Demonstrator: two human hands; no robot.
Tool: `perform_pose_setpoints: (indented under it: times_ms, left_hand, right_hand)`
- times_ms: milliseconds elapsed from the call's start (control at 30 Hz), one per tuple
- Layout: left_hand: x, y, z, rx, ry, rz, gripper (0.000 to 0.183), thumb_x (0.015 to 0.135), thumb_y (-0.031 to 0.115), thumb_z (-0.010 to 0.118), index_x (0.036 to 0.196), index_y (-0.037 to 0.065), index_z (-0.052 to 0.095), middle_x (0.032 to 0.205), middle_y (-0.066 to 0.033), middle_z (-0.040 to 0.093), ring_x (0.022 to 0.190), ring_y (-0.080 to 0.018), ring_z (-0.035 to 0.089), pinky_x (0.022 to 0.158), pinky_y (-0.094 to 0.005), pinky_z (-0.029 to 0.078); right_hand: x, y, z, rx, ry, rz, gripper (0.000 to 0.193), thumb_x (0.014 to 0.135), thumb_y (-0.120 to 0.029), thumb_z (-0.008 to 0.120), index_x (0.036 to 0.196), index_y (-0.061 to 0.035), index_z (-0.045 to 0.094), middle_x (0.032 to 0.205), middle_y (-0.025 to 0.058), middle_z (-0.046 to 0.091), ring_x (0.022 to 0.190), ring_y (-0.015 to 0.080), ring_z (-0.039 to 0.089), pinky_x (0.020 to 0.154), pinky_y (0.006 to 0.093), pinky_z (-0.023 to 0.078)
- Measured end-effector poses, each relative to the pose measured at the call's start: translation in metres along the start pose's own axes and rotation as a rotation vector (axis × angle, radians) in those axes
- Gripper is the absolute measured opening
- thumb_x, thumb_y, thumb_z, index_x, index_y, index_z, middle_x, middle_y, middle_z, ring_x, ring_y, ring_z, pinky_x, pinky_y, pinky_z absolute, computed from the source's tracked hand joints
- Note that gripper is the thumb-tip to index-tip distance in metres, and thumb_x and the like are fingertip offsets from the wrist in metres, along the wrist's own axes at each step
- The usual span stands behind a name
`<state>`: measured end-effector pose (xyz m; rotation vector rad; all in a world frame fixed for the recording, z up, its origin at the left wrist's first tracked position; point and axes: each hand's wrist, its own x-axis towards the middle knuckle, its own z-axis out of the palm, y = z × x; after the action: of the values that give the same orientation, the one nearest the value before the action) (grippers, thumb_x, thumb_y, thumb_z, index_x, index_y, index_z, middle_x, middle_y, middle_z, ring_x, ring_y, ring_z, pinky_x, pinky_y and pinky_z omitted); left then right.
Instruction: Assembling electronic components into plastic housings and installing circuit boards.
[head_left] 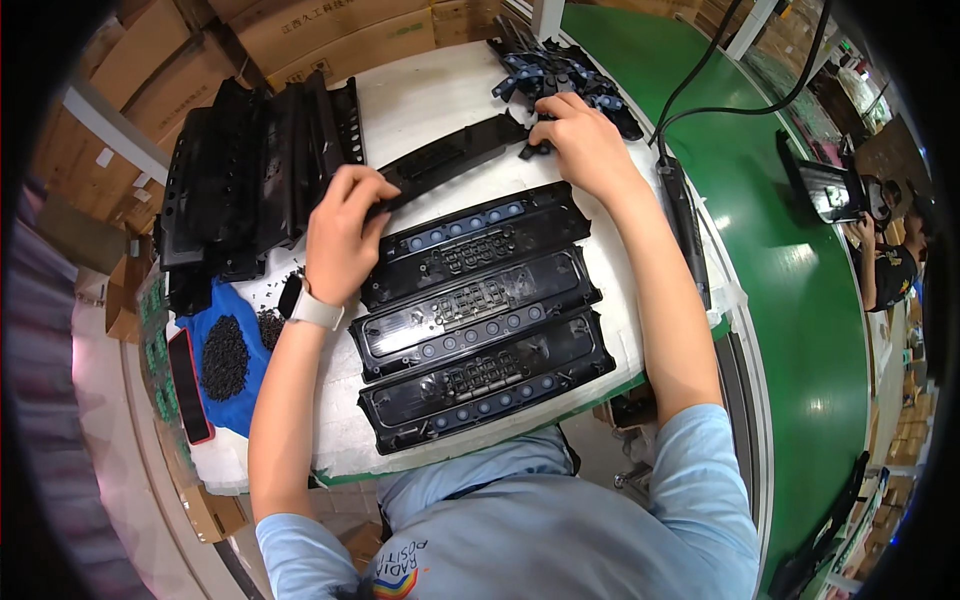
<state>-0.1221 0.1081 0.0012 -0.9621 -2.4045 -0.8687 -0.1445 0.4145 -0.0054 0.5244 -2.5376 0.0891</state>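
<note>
A long black plastic panel point(445, 160) lies slantwise at the far side of three similar panels. My left hand point(345, 225) closes its fingers on the panel's left end. My right hand point(580, 140) is curled at the right end, fingertips pinching there, partly hiding what they touch. Near that hand is a pile of blue-and-black button strips point(565, 80). The three nearer panels lie in rows with their inner sides up: a far one point(480, 245), a middle one point(475, 310) and a near one point(490, 382), each with a strip of round blue buttons.
Stacked black panels point(235, 170) stand at the back left. A blue bag point(255, 310) holds small black parts point(225, 360), beside a red-edged phone point(190, 385). A black power tool point(683, 225) with a cable lies along the right edge. Another person point(890, 260) is at far right.
</note>
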Motion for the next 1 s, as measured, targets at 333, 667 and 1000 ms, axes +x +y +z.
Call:
perform_pose_setpoints:
  times_ms: [333, 667, 1000]
  left_hand:
    - [-0.007, -0.004, -0.003, -0.095, -0.074, -0.010, 0.019, 0.072, -0.006, 0.063, 0.090, -0.001, 0.059, 0.090, -0.0132, 0.061, 0.091, -0.0323, 0.058, 0.080, -0.0370, 0.046]
    - [-0.008, -0.009, 0.006, -0.238, -0.047, -0.150, 0.021, 0.076, -0.003, 0.062, 0.096, 0.001, 0.066, 0.100, -0.0133, 0.068, 0.095, -0.0306, 0.065, 0.083, -0.0332, 0.050]
    - [-0.008, -0.004, 0.002, -0.330, -0.153, -0.145, 0.020, 0.078, -0.003, 0.060, 0.097, 0.000, 0.065, 0.101, -0.0125, 0.069, 0.097, -0.0286, 0.065, 0.085, -0.0326, 0.049]
  right_hand:
    - [0.002, 0.007, 0.009, -0.022, -0.045, 0.033, 0.022, 0.065, 0.000, 0.065, 0.081, -0.0132, 0.072, 0.097, -0.0021, 0.063, 0.099, 0.0198, 0.055, 0.083, 0.0343, 0.049]
    - [0.001, 0.027, 0.001, 0.253, 0.009, 0.089, 0.012, 0.066, 0.000, 0.063, 0.077, -0.0058, 0.065, 0.091, 0.0040, 0.064, 0.095, 0.0233, 0.056, 0.083, 0.0352, 0.048]
    - [0.002, 0.043, 0.002, 0.509, 0.216, 0.373, 0.016, 0.076, -0.010, 0.066, 0.091, -0.0045, 0.065, 0.087, 0.0111, 0.067, 0.077, 0.0263, 0.064, 0.074, 0.0357, 0.050]
